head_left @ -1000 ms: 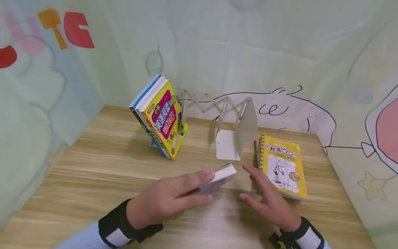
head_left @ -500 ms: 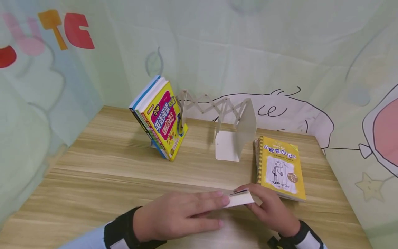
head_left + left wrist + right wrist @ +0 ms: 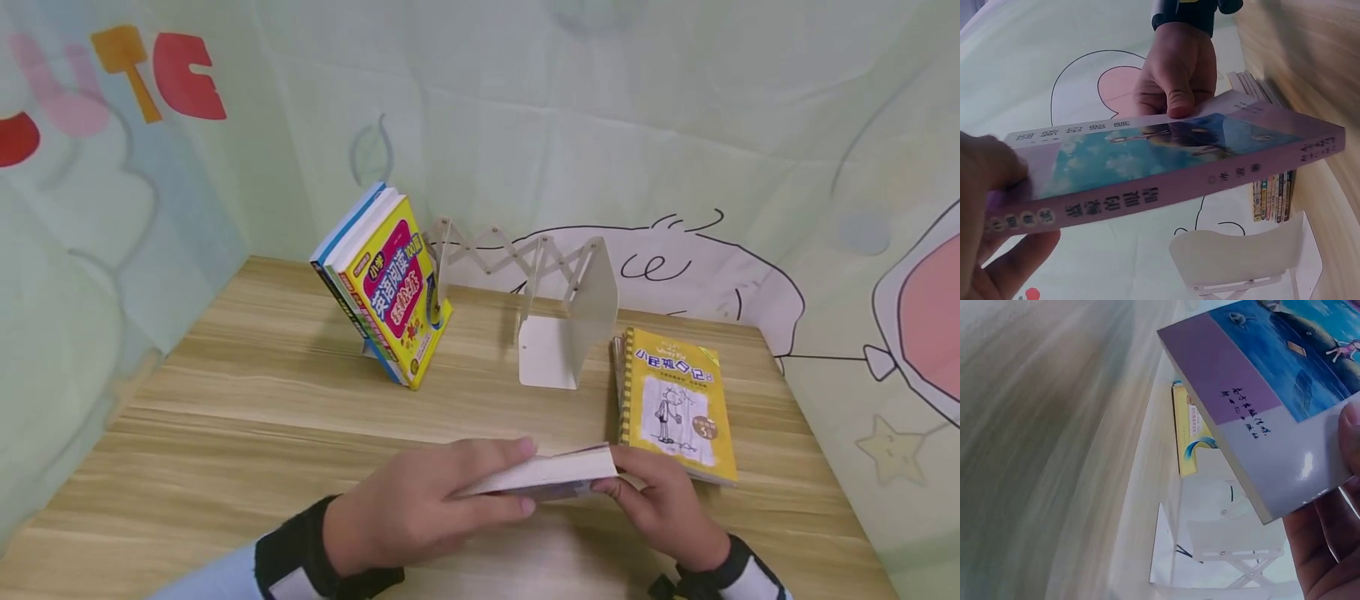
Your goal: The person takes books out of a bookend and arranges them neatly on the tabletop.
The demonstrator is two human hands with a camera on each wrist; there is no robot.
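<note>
A paperback book [image 3: 555, 475] with a purple spine and a blue picture cover is held above the table between both hands. My left hand [image 3: 427, 500] grips its left end, thumb on one cover and fingers on the other. At the opposite end my right hand [image 3: 667, 504] pinches the book's corner. In the left wrist view the book [image 3: 1166, 156] shows its lettered spine, with the right hand [image 3: 1179, 69] at the far side. The right wrist view has the book's cover [image 3: 1260, 450] tilted, the right thumb [image 3: 1350, 434] lying on it.
A white extendable metal bookshelf rack [image 3: 551, 354] stands at the back of the wooden table [image 3: 247, 450]. Several books, a yellow one [image 3: 401, 292] in front, lean at its left end. On the right lies a stack topped by a yellow spiral-edged book [image 3: 678, 408]. Printed cloth hangs behind.
My left hand has moved the paperback right and towards me. The right hand, open and apart a second ago, has come to the book's right end and now pinches it.
</note>
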